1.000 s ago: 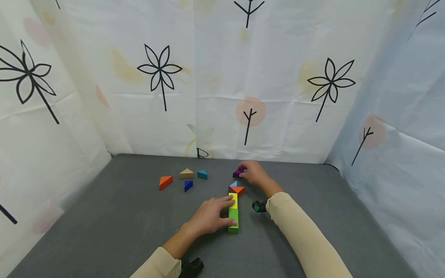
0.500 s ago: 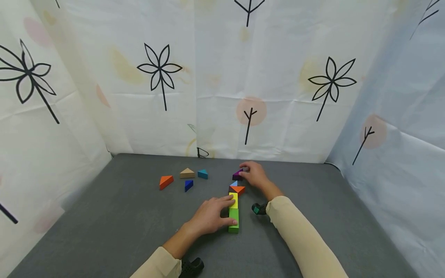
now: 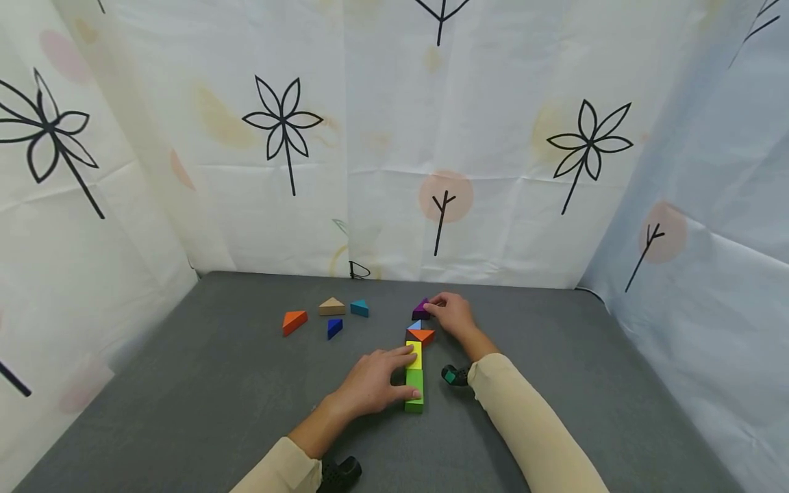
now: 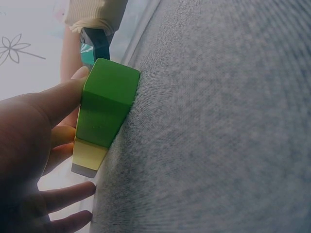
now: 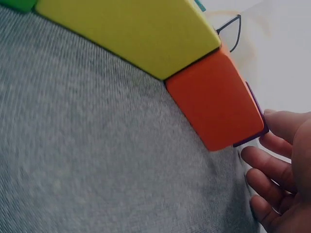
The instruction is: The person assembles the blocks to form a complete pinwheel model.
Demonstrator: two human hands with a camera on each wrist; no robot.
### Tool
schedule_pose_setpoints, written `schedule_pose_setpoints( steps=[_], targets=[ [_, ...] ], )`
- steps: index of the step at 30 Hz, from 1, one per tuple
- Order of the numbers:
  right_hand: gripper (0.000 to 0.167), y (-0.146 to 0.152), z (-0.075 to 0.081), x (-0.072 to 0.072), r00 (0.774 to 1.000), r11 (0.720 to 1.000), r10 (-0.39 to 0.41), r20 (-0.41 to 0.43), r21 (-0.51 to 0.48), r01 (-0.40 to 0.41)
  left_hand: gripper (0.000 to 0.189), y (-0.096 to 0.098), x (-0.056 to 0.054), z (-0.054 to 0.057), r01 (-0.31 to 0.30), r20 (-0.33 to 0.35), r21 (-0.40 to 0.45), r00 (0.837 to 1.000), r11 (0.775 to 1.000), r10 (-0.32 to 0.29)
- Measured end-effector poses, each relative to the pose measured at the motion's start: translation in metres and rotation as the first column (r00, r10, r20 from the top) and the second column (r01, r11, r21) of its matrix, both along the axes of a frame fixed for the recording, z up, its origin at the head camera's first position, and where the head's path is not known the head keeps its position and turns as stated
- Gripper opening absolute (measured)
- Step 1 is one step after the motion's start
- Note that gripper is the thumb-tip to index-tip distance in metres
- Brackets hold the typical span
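Observation:
A green rectangular block (image 3: 414, 381) and a yellow block (image 3: 414, 352) lie end to end in a row. My left hand (image 3: 372, 385) rests on them, thumb on the green and forefinger on the yellow; its other fingers look straight in the left wrist view. Beyond the yellow block come an orange triangular block (image 3: 422, 336) and a light blue triangle (image 3: 416, 324). At the far end of the row, my right hand (image 3: 455, 314) holds a purple triangular block (image 3: 420, 311) at its right side. In the right wrist view the orange block (image 5: 216, 102) mostly hides the purple one.
Left of the row lie an orange triangle (image 3: 294, 322), a natural wood triangle (image 3: 331, 307), a teal triangle (image 3: 360, 309) and a dark blue triangle (image 3: 334, 329). A patterned white cloth (image 3: 394, 137) hangs behind the grey table (image 3: 203, 383).
The purple block has shifted slightly toward the row. My right hand has drawn back a little, its fingers showing less over the block's far side. My left hand stays in place.

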State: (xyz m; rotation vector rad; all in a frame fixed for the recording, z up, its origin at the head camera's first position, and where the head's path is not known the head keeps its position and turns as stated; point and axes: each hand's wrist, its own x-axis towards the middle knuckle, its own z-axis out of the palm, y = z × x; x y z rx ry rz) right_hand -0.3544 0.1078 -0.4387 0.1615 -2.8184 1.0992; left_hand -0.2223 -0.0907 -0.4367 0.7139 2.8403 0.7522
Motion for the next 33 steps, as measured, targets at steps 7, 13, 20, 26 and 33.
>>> schedule_pose_setpoints(
  steps=[7, 13, 20, 26, 33],
  targets=[
    [0.022, -0.005, 0.0, 0.003, 1.0, 1.0, 0.013, 0.009, 0.001, -0.013, 0.068, 0.0, 0.001, 0.001, 0.003, -0.003, 0.001, 1.0, 1.0, -0.003],
    [0.021, -0.007, 0.0, 0.005, 0.998, 0.999, 0.041, 0.037, -0.03, -0.04, 0.067, 0.0, 0.002, 0.001, 0.008, -0.023, 0.007, 1.0, 1.0, -0.008],
    [0.019, -0.009, 0.001, 0.007, 0.995, 0.995, 0.07, 0.072, -0.079, -0.065, 0.067, -0.001, 0.003, 0.001, 0.014, -0.042, 0.007, 0.999, 1.0, -0.014],
    [0.018, -0.011, 0.001, 0.008, 0.992, 0.989, 0.08, 0.096, -0.128, -0.068, 0.067, -0.001, 0.003, 0.001, 0.016, -0.041, 0.01, 0.999, 1.0, -0.016],
    [0.019, -0.011, -0.002, 0.01, 0.992, 0.988, 0.086, 0.097, -0.136, -0.073, 0.067, -0.001, 0.002, 0.0, 0.014, -0.029, 0.009, 1.0, 1.0, -0.013]
  ],
)
